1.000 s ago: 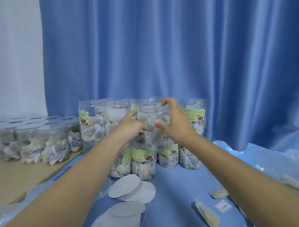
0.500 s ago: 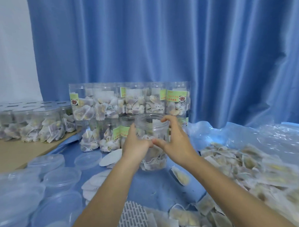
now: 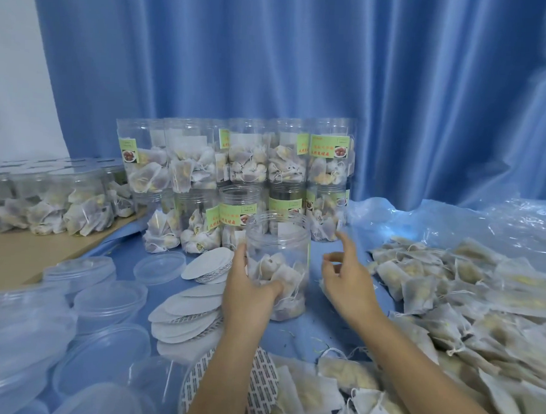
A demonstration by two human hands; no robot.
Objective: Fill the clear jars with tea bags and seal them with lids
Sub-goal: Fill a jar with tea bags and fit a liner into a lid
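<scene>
A clear open jar [image 3: 279, 238], partly filled with tea bags, stands on the blue cloth in the middle. My left hand [image 3: 249, 287] grips its lower left side, thumb across the front. Just to the right of the jar my right hand [image 3: 350, 279] hovers apart from it, fingers loosely curled and holding nothing. A large heap of loose tea bags [image 3: 467, 309] spreads over the right side. Clear plastic lids [image 3: 111, 296] lie at the lower left, and white round seal liners [image 3: 192, 306] are fanned out beside them.
Two tiers of filled, labelled jars [image 3: 236, 161] stand behind the open jar against a blue curtain. More filled jars [image 3: 56, 200] sit on a wooden surface at the left. Crumpled clear plastic [image 3: 483, 222] lies at the back right.
The jar was brought down from the stack onto the cloth nearer to me. My right hand has let go of its rim and moved off to the right; my left hand slid lower on it.
</scene>
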